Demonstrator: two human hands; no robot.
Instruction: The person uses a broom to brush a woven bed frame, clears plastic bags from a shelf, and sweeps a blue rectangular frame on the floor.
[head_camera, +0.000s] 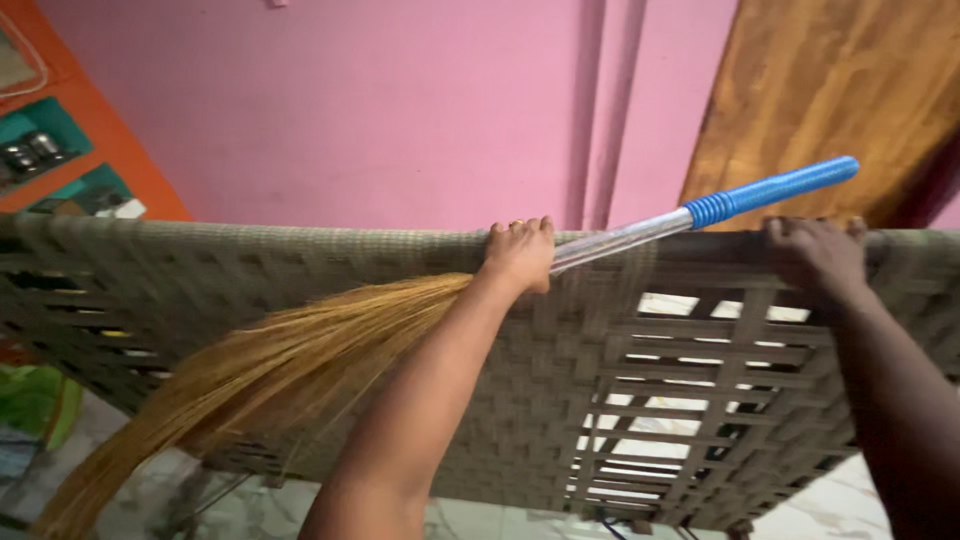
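Woven cot (620, 400): tipped on edge, centre of frame; webbing loose lower right. Left hand (520, 255): closed over top rail, pinning broom (300, 350) against it; bristles lower left, blue handle grip (775, 190) upper right. Right hand (815, 250): fingers curled over rail, right of frame. Advice: keep both hands firm on rail so cot doesn't tip; mind broom slipping.

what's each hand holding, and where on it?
Left hand grips the broom at its metal shaft above the bristles, plus the woven cot top edge. Right hand grips that edge.
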